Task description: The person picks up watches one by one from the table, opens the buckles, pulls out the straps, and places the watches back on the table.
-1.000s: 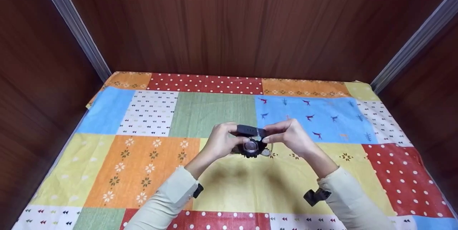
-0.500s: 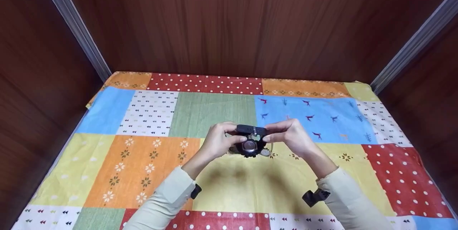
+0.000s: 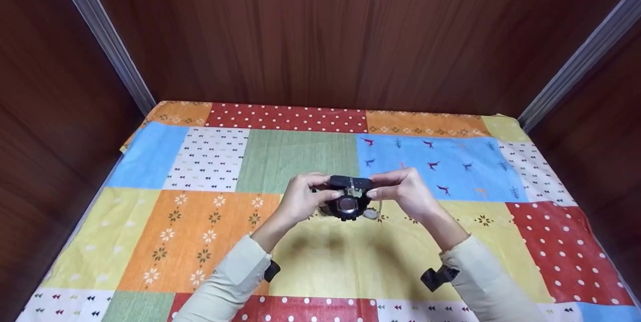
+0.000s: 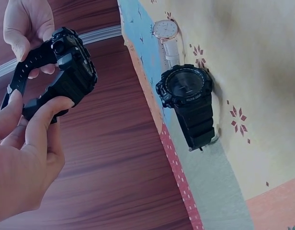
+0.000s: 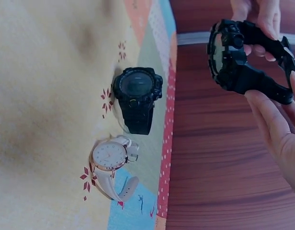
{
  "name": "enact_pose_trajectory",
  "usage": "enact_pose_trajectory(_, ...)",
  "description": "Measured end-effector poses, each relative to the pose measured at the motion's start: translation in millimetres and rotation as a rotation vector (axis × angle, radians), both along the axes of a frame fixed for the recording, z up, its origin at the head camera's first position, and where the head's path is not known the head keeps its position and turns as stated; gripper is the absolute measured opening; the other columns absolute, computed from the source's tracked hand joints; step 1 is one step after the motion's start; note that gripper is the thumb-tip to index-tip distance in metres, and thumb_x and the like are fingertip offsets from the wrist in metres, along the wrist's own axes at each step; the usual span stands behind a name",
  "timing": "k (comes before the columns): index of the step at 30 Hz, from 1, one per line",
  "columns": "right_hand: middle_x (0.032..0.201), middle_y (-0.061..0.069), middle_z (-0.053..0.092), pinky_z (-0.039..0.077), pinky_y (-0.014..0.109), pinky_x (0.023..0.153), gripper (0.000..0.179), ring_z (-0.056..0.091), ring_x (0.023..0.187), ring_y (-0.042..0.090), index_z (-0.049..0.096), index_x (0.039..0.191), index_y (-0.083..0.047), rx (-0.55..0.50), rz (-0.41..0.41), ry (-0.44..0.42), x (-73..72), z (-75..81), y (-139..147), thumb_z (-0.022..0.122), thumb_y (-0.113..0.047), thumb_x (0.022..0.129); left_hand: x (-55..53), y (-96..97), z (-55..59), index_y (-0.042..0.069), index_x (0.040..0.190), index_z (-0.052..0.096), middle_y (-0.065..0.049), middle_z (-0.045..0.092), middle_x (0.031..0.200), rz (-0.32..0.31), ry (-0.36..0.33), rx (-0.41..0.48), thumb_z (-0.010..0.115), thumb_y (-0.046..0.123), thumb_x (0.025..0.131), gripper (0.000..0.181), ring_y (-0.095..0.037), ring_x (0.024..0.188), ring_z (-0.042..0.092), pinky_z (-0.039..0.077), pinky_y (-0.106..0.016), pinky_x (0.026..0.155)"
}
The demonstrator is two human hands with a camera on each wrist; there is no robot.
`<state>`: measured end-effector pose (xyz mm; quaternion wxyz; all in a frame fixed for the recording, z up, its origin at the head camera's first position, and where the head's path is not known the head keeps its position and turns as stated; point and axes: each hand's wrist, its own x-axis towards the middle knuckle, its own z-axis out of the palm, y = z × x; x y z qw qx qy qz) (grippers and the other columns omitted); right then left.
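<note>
Above the table, both hands hold a black sports watch (image 3: 347,205), its strap bent round in a loop and a metal buckle visible on it. My left hand (image 3: 299,201) pinches the strap from the left, and my right hand (image 3: 408,193) pinches it from the right. In the left wrist view, the left fingers press along the strap beside the case of the held watch (image 4: 75,72). Below lie a second black sports watch (image 5: 138,88) and a white-strapped watch (image 5: 109,154), face up. The head view mostly hides this second black watch behind the held one.
A patchwork-patterned cloth (image 3: 200,242) covers the table. Brown wood-grain panels (image 3: 320,31) stand round its back and sides, with metal strips at the corners. A dark wrist camera (image 3: 439,278) sits on the right sleeve, another (image 3: 271,271) on the left.
The left hand has shifted slightly left and the held watch has moved a little left with it. The metal buckle now shows nearer the middle of the strap. The right hand stays nearly in place.
</note>
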<state>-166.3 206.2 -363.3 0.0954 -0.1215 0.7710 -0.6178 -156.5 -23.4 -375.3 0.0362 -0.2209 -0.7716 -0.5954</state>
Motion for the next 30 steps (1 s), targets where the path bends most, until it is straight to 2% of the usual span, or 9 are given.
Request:
enact_pose_trajectory(4,0.09,0.023,0.066,0.053,0.034,0.074,0.034,0.066,0.076,0.02,0.06,0.104,0.016,-0.061,0.01,-0.023,-0.2,-1.7,0.4,0.07,0.002,0.075,-0.7,0.1,-2.0,-0.012,0.108,0.06,-0.024,0.059,0.107,-0.008,-0.136,0.072,0.07,0.002,0.078,0.034,-0.03,0.098,0.056,0.053,-0.026,0.07)
enact_pose_trajectory(7,0.093,0.027,0.064,0.052,0.035,0.075,0.034,0.066,0.077,0.02,0.058,0.105,0.018,-0.104,0.007,-0.038,0.2,-2.7,0.7,0.069,0.005,0.075,-1.3,-0.2,-4.3,-0.013,0.11,0.059,-0.026,0.056,0.112,-0.014,-0.191,0.113,0.068,-0.001,0.078,0.035,-0.032,0.1,0.056,0.053,-0.026,0.069)
enact_pose_trajectory(12,0.091,0.024,0.065,0.052,0.036,0.076,0.035,0.066,0.078,0.02,0.057,0.105,0.02,-0.149,-0.004,-0.056,2.1,-3.2,1.5,0.068,0.007,0.075,-0.5,-2.5,-6.0,-0.012,0.109,0.06,-0.025,0.056,0.112,-0.006,-0.189,0.119,0.068,0.0,0.079,0.033,-0.028,0.099,0.056,0.052,-0.025,0.071)
enact_pose_trajectory(18,0.083,0.011,0.069,0.052,0.034,0.076,0.029,0.066,0.076,0.018,0.061,0.102,0.016,-0.208,-0.002,-0.085,4.5,-4.4,3.0,0.066,0.008,0.075,0.5,-3.8,-7.0,-0.012,0.109,0.06,-0.019,0.058,0.106,-0.042,-0.255,0.179,0.066,-0.001,0.08,0.031,-0.017,0.086,0.059,0.053,-0.029,0.07)
enact_pose_trajectory(23,0.085,0.011,0.069,0.052,0.034,0.077,0.025,0.066,0.077,0.019,0.065,0.1,0.01,-0.246,-0.008,-0.103,4.8,-5.9,4.2,0.065,0.01,0.075,0.8,-3.7,-8.0,-0.011,0.108,0.061,-0.016,0.059,0.102,-0.047,-0.268,0.205,0.067,-0.002,0.08,0.03,-0.014,0.082,0.059,0.054,-0.03,0.07)
enact_pose_trajectory(26,0.089,0.016,0.068,0.051,0.036,0.078,0.027,0.066,0.079,0.021,0.062,0.102,0.014,-0.262,-0.004,-0.107,4.3,-7.0,4.7,0.065,0.011,0.075,1.1,-3.4,-7.7,-0.011,0.107,0.062,-0.017,0.06,0.101,-0.045,-0.254,0.188,0.066,-0.002,0.08,0.028,-0.014,0.08,0.059,0.053,-0.029,0.07)
enact_pose_trajectory(30,0.093,0.023,0.065,0.051,0.038,0.077,0.031,0.066,0.079,0.022,0.058,0.104,0.019,-0.244,0.001,-0.108,4.3,-6.6,4.6,0.065,0.011,0.076,2.4,-3.5,-4.8,-0.007,0.103,0.066,-0.017,0.064,0.099,-0.008,-0.175,0.081,0.067,0.0,0.08,0.024,-0.012,0.078,0.059,0.053,-0.027,0.067)
